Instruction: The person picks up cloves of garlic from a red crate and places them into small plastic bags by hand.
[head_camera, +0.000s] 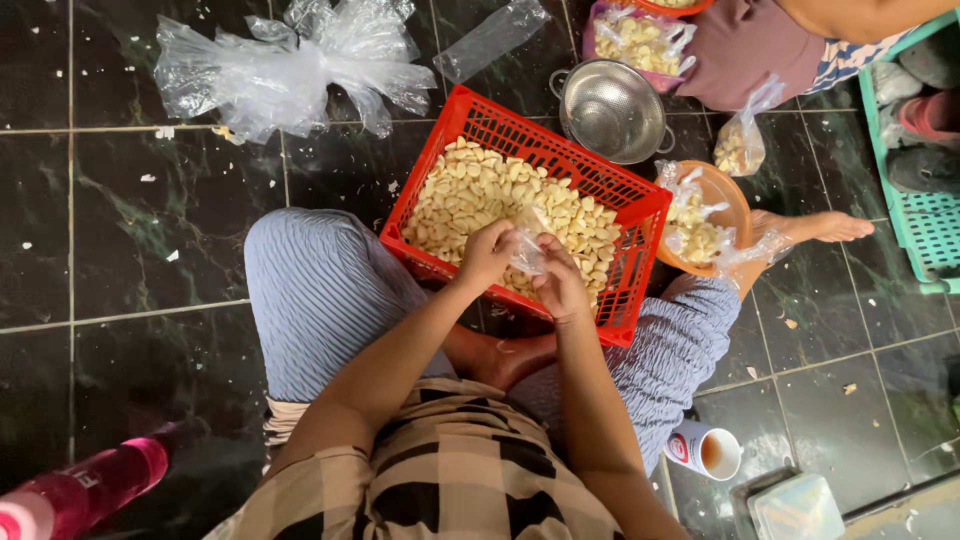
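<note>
The fingers of the left hand and the right hand are curled together around a small clear plastic bag, which is pinched between them just above the near edge of a red slatted plastic crate. The crate is filled with peeled pale garlic cloves and is rested partly on the lap, against grey ribbed trousers. What the bag contains cannot be told.

Just right of the crate, an orange plastic bowl is seen, holding clear bags of cloves. Beyond the crate, a round steel colander is set on the dark marbled tile floor, and a crumpled heap of clear plastic sheeting is spread to its left. Another person's bare foot is stretched near the bowl. A paper cup of brown drink is stood near the right knee, and a pink bottle is laid at lower left.
</note>
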